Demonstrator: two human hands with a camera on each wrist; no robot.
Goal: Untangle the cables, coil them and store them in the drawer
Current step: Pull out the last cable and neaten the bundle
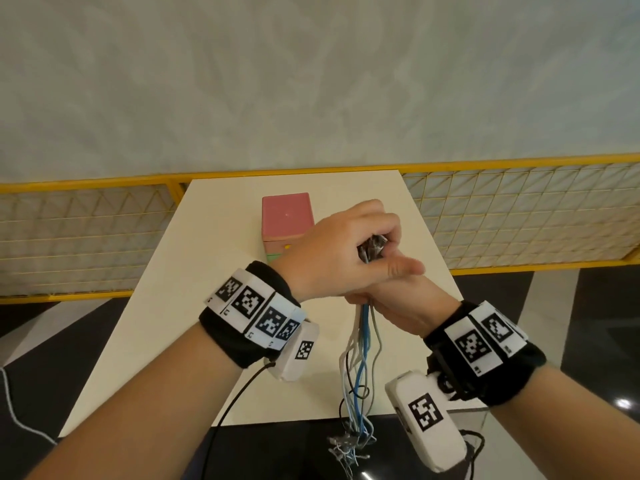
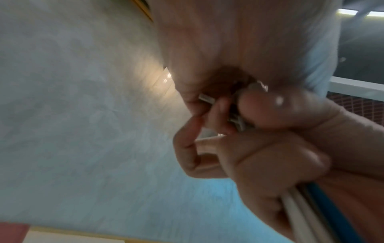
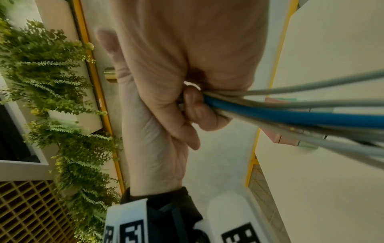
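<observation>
A bundle of white, blue and grey cables (image 1: 363,344) hangs from my hands over the near edge of the table (image 1: 194,323), and its lower ends form a tangle (image 1: 349,441). My right hand (image 1: 391,303) grips the bundle in a fist, with the blue cable (image 3: 290,117) running out of it. Directly above, my left hand (image 1: 375,245) curls its fingers round the metal connector ends (image 1: 372,250), which show between fingertips in the left wrist view (image 2: 235,119). The small drawer box (image 1: 287,216), pink on top with pastel drawers, stands on the table behind my hands.
A yellow-framed mesh railing (image 1: 519,216) runs behind the table. A thin black wire (image 1: 235,396) trails from my left wrist camera. A white cord (image 1: 14,410) lies at the far left. Green plants (image 3: 62,98) hang to my right.
</observation>
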